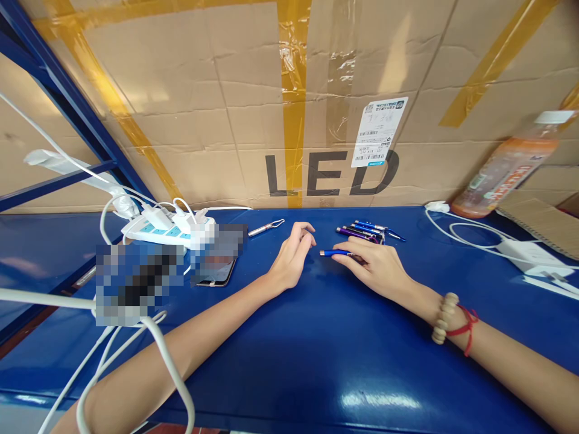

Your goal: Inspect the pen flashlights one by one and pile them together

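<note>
My right hand (pixel 377 265) pinches a slim blue metal tube (pixel 333 253), shaped like a small penlight, between thumb and fingers just above the blue tabletop. Its bright end points left; its far end is hidden by my fingers. Directly behind that hand lie several similar tubes (pixel 362 232), blue and purple, side by side. My left hand (pixel 293 256) rests to the left, fingers loosely bent and apart from the thumb, with nothing visible in it. A silver tube with a loop (pixel 266 228) lies behind and left of my left hand.
A white power strip (pixel 156 230) with plugs and a phone (pixel 218 272) lie at left, partly blurred out. White cables (pixel 169 355) cross my left forearm. At right stand a tilted-looking drink bottle (pixel 502 172) and a white charger (pixel 527 256). A cardboard box (pixel 244 90) walls the back.
</note>
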A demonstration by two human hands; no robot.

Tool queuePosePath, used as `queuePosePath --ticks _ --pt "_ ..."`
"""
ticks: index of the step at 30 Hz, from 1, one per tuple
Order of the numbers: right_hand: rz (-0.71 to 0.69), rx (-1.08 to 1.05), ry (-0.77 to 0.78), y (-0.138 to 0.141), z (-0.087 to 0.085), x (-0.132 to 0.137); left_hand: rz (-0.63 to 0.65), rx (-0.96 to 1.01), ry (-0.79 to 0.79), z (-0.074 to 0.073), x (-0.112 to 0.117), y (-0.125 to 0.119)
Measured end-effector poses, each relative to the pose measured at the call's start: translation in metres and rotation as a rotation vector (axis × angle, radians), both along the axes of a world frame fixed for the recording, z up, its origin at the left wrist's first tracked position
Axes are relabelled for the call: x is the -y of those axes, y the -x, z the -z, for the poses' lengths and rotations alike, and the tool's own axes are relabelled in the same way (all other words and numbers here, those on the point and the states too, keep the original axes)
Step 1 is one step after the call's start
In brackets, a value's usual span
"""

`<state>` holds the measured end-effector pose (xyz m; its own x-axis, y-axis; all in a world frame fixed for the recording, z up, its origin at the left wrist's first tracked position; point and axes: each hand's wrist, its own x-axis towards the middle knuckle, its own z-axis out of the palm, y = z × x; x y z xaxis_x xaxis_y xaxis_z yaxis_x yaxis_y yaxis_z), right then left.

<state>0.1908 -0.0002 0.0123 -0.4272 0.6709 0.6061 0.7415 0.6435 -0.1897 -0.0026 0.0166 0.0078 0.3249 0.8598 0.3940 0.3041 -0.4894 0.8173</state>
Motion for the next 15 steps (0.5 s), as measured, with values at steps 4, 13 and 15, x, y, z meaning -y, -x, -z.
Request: queuePosePath --ticks 4,13,15 --pt "0.007 0.003 0.041 0.0005 -0.0011 0.0008 0.003 -0.021 -0.011 -0.001 -0.0001 0.0004" --pt "0.01 0.014 0.034 0.0001 -0.0016 0.0008 -0.137 -0.033 -0.071 -0.0029 0.0021 -0.0005" --pt "0.035 0.02 0.053 0.0007 -0.0022 0.0011 -0.299 -0.059 -0.061 -0.0016 0.001 -0.0011"
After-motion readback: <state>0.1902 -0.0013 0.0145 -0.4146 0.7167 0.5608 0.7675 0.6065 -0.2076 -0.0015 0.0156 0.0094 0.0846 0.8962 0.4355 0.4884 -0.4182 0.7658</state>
